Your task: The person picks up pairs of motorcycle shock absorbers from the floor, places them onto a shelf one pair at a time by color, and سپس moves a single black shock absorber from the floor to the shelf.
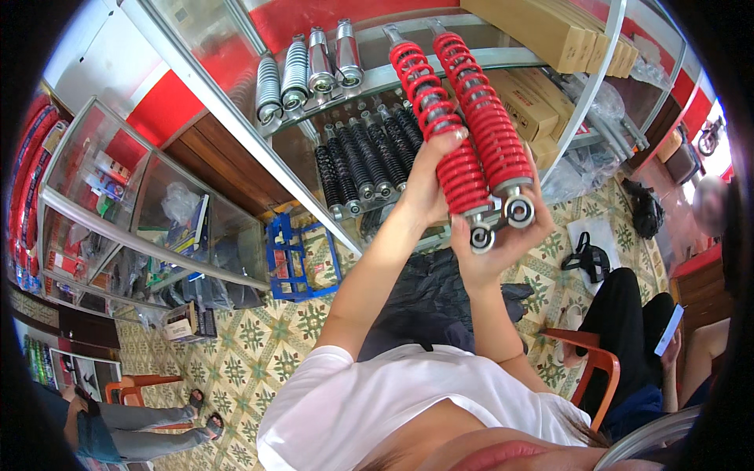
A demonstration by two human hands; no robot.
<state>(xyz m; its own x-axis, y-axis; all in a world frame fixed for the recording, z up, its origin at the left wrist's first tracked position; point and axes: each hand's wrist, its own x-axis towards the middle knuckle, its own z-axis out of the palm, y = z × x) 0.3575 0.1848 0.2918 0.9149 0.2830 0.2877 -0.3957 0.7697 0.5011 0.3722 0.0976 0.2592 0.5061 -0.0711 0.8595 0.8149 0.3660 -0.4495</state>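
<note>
Two shock absorbers with red coil springs are held side by side before a glass display case. Around the middle of the left red shock absorber wraps my left hand. My right hand supports the lower ends of both, near the round mounting eyes, beside the right red shock absorber. Behind them, the upper glass shelf holds white-spring shock absorbers and chrome-covered shock absorbers. Several black-spring shock absorbers stand in a row on the shelf below.
Cardboard boxes fill the case's right side. A blue plastic crate is on the tiled floor at left, near another glass cabinet. At right, a seated person holds a phone; another person is at lower left.
</note>
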